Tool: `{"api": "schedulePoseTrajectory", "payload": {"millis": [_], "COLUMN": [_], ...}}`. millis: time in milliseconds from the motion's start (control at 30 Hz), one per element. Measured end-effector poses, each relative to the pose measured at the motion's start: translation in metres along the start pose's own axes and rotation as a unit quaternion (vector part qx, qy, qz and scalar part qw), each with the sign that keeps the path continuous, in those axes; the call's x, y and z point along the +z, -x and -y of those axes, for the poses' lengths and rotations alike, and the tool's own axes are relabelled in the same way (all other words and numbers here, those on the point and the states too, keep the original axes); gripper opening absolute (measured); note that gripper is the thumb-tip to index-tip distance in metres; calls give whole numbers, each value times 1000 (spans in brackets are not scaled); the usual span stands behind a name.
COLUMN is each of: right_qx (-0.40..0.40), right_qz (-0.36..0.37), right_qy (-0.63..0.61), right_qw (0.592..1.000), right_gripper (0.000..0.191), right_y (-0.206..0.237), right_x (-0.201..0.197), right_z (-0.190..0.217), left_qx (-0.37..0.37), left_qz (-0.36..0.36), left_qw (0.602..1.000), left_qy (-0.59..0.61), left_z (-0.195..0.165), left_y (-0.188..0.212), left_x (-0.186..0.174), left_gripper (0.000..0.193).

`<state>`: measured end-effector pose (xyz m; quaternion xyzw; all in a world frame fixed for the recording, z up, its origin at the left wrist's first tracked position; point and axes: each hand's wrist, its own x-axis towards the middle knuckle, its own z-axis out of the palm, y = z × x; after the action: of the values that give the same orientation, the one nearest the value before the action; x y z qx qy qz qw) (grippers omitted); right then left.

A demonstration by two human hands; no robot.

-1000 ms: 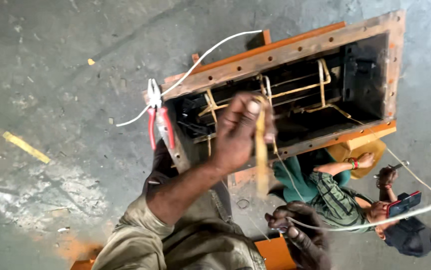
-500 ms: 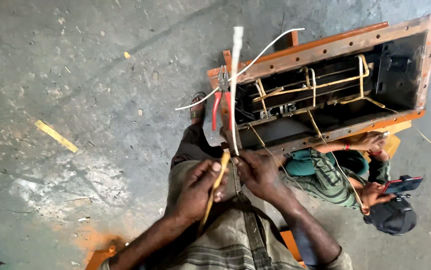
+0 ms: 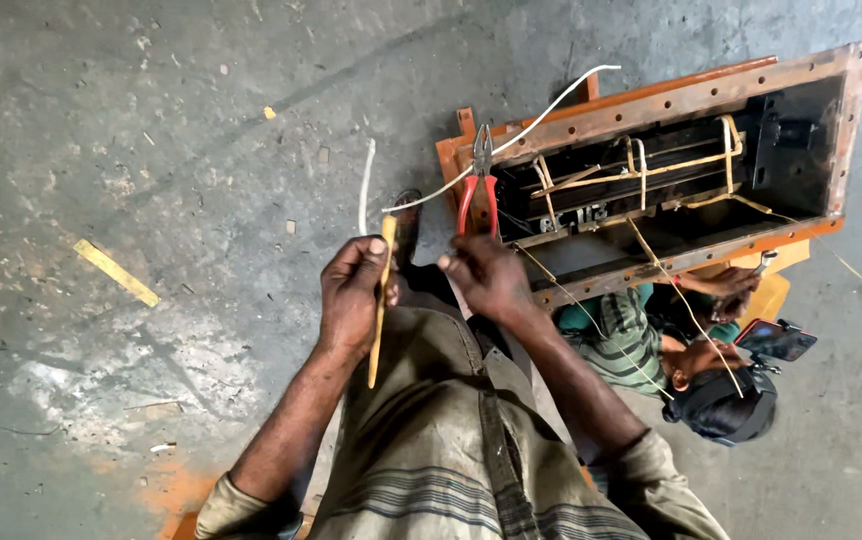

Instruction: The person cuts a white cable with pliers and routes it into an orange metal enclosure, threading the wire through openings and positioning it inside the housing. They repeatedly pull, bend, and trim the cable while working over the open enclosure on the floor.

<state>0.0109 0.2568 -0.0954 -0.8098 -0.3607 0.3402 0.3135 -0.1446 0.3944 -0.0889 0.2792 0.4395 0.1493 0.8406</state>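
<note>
From the head camera, the left hand (image 3: 354, 292) is closed around a thin yellow stick (image 3: 381, 300), which runs from above the thumb down past the heel of the palm, roughly upright. Half a second ago the same stick sat in this hand at more of a slant; now it stands straighter. The right hand (image 3: 486, 275) is pinched shut just beside the left, fingertips together; whether something thin lies between them cannot be told. Earlier a white tube stood up from between the hands; it no longer shows there, and a short white cord (image 3: 365, 187) lies on the concrete floor (image 3: 151, 150) above the left hand.

The red-handled pliers (image 3: 480, 190) rest on the corner of the rusty orange-rimmed metal box (image 3: 651, 105), just above the right hand, as before. A white wire (image 3: 531, 115) crosses the box's corner by the pliers. Yellow strips (image 3: 651, 170) are tied across the dark parts inside.

Below the box another person (image 3: 671, 345) in a striped green shirt crouches, a hand at the box's lower edge.
</note>
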Motion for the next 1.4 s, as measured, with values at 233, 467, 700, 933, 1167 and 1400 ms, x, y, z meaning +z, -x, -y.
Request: {"api": "schedulePoseTrajectory", "payload": {"millis": [233,467,700,933,1167,1400], "right_qx": [144,119,70,91,139,142], "right_qz": [-125,-162,-208,-305,-290,-297], "right_qy": [199,195,56,-24,-92,-78], "right_qw": [961,960,974,948,942,941], "right_gripper": [61,54,26,20,15,15], "right_y": [-59,-63,-58,1,39,31], "right_x": [3,-17,-27,-33,-17,-7], "right_z": [6,36,34,17,-1,-8], "left_qx": [87,-2,75,88,120,211], "left_qz": [-67,-29,43,160,146,32], "left_qw": [990,972,837,721,747,793], "left_qy": [-84,-232,-540,-669,-637,-570], "left_z": [-12,9,42,50,37,25], "left_y": [-10,-88,-115,-96,-91,-108], "left_x": [-7,61,90,58,38,36], "left_gripper": [13,28,29,24,36,27]}}
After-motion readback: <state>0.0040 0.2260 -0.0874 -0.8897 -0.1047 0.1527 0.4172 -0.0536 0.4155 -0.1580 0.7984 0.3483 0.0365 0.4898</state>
